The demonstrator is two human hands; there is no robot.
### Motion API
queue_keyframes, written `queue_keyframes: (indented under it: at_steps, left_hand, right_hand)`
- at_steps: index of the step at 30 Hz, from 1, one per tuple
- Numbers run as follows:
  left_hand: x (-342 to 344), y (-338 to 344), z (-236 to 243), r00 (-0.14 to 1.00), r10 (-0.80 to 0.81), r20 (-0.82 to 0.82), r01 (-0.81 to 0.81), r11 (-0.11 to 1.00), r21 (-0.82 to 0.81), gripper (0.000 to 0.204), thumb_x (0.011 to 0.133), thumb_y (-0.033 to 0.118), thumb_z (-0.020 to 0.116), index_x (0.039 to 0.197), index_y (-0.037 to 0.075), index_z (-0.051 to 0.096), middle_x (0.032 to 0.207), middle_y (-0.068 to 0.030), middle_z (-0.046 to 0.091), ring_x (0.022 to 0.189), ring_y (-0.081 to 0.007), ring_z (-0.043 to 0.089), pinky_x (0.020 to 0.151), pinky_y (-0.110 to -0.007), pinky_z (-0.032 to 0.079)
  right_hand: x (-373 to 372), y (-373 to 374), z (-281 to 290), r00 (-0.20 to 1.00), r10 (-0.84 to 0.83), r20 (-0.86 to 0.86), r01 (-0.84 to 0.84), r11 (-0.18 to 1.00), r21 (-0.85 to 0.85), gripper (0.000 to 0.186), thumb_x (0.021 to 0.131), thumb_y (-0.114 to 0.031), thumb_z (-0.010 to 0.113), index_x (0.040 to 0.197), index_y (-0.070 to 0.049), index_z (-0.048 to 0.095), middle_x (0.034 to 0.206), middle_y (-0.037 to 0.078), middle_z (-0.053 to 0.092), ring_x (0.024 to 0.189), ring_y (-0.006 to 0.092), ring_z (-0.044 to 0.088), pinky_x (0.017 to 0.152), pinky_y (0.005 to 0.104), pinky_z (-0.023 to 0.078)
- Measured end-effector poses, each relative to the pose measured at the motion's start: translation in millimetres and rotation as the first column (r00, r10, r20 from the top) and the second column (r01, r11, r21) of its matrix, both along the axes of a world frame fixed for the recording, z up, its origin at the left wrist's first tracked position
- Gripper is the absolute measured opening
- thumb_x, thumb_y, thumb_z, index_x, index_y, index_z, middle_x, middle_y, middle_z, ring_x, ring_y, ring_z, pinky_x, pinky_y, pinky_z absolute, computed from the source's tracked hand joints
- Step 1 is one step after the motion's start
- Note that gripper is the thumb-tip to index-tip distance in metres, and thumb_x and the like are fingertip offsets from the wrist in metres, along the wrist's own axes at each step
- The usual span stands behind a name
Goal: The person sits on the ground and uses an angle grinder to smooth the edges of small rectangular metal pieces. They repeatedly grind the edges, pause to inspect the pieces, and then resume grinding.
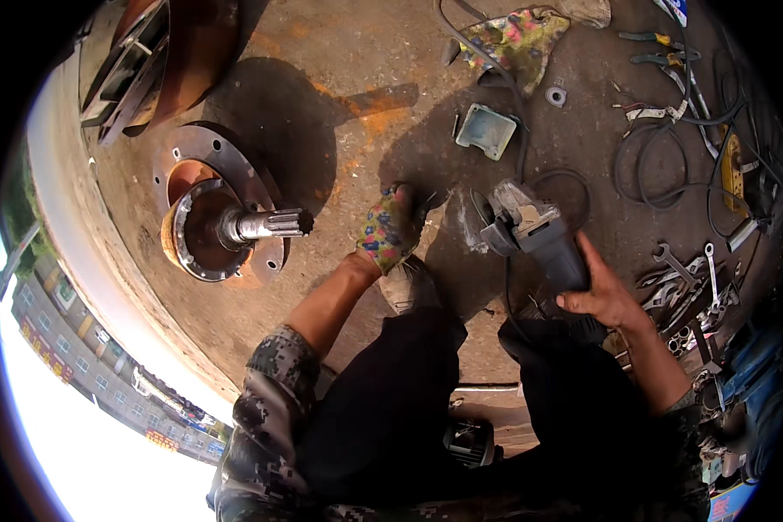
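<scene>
My right hand [607, 289], bare, is wrapped round the rear body of a grey angle grinder [552, 248]. The grinder's disc and guard point left, just above the floor. A floral glove covers my left hand [390, 228], which is closed near my shoe [406, 287]. A small dark piece [430, 202] juts from its fingers; I cannot make out what it is. Left of that hand lies a rusty round flange [265, 174] with bolt holes. A splined metal shaft [270, 224] sticks out of its hub toward my left hand.
A rusty cylindrical housing [202, 61] stands at the upper left. Ahead lie a square open box [487, 130], a metal ring [556, 96] and another floral glove [522, 39]. Pliers [657, 59], looping cables [652, 165] and several wrenches [713, 278] lie at the right.
</scene>
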State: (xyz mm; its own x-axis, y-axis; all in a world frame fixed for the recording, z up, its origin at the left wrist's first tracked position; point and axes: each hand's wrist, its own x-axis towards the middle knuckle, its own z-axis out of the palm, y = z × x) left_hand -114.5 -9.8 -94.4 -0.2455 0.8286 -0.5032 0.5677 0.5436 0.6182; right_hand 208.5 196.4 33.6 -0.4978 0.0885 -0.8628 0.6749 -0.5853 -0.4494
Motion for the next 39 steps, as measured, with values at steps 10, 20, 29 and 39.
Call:
queue_keyframes:
  at_steps: [10, 20, 29, 39]
  left_hand:
    - [-29.5, 12.8, 29.8, 0.448, 0.58, 0.68, -0.667, 0.724, -0.178, 0.026, 0.102, 0.022, 0.072, 0.113, -0.002, 0.068, 0.088, -0.0035, 0.068, 0.074, -0.0103, 0.062, 0.069, -0.028, 0.054]
    - [-11.3, 1.9, 61.2, 0.642, 0.552, 0.532, -0.59, 0.799, -0.118, 0.03, 0.108, 0.03, 0.063, 0.104, 0.0, 0.067, 0.074, -0.0009, 0.06, 0.065, -0.0092, 0.055, 0.061, -0.027, 0.045]
    - [-7.9, 5.0, 51.9, 0.616, 0.499, 0.609, -0.558, 0.822, -0.109, 0.025, 0.109, 0.027, 0.061, 0.107, 0.003, 0.068, 0.077, 0.0007, 0.061, 0.068, -0.0084, 0.053, 0.063, -0.026, 0.044]
    - [-7.8, 4.1, 35.5, 0.554, 0.515, 0.654, -0.616, 0.782, -0.095, 0.021, 0.109, 0.023, 0.06, 0.109, 0.003, 0.068, 0.079, 0.0004, 0.062, 0.068, -0.0088, 0.054, 0.064, -0.026, 0.046]
  right_hand:
    - [-68.3, 21.6, -8.5, 0.922, 0.373, -0.101, -0.309, 0.87, 0.385, 0.114, 0.08, -0.045, 0.089, 0.154, 0.018, 0.03, 0.146, 0.034, 0.052, 0.141, 0.0384, 0.051, 0.116, 0.0401, 0.039]
    - [-69.9, -6.1, -21.9, 0.854, 0.511, -0.095, -0.41, 0.775, 0.482, 0.105, 0.08, -0.04, 0.088, 0.15, 0.017, 0.035, 0.137, 0.034, 0.059, 0.131, 0.0395, 0.058, 0.11, 0.0416, 0.045]
    - [-69.8, -7.9, -14.6, 0.875, 0.467, -0.131, -0.353, 0.799, 0.487, 0.095, 0.081, -0.038, 0.087, 0.145, 0.014, 0.042, 0.131, 0.031, 0.062, 0.124, 0.0377, 0.062, 0.105, 0.0418, 0.047]
    - [-69.0, -10.0, -18.8, 0.881, 0.451, -0.143, -0.336, 0.809, 0.482, 0.098, 0.079, -0.041, 0.087, 0.147, 0.013, 0.042, 0.135, 0.031, 0.061, 0.13, 0.0383, 0.059, 0.108, 0.0415, 0.045]
